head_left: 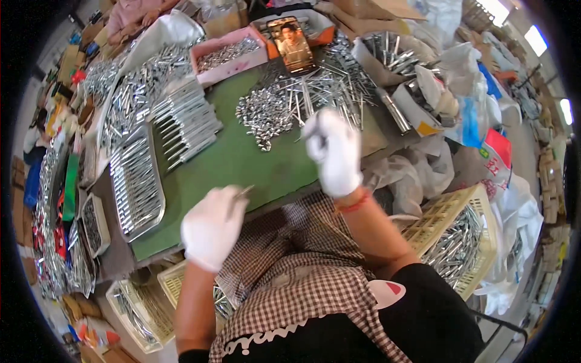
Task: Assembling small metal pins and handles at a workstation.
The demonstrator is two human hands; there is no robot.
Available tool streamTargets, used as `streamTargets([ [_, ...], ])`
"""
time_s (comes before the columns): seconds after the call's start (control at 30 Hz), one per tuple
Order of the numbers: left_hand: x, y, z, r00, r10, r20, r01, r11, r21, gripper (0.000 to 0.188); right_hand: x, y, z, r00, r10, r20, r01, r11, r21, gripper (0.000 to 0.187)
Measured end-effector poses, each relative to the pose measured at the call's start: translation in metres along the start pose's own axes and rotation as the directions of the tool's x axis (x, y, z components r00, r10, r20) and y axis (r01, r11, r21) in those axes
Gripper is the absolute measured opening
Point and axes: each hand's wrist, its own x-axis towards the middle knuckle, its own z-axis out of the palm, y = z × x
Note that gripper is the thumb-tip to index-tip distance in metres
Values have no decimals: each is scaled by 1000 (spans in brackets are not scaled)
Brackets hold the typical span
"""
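Note:
My left hand (212, 228), in a white glove, is closed over the near edge of the green work mat (212, 163). A short, thin metal pin (247, 190) sticks out from its fingertips. My right hand (336, 154), also white-gloved, is raised beside the loose metal rods. Its fingers are curled together, and motion blur hides what they hold. Past it lies a loose heap of thin metal rods (330, 91). To the left of that is a pile of small shiny metal fittings (264, 115).
Metal tubes lie in a row (187, 121) on the mat, beside a metal tray (161, 202) of similar parts. A pink box (233, 68) and a propped phone (292, 45) stand behind. Yellow crates (484, 242) of metal parts are below the table. Another person (130, 18) sits far left.

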Motion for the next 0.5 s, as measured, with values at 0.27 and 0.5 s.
streamTargets([
  [0.27, -244, -122, -2, 738, -656, -155, 672, 698, 246, 31, 98, -136, -167, 868, -497, 22, -286, -534, -796, 34],
  [0.5, -316, -129, 28, 549, -834, -45, 809, 517, 279, 31, 74, -111, -97, 805, -473, 358, 352, -105, -930, 29],
])
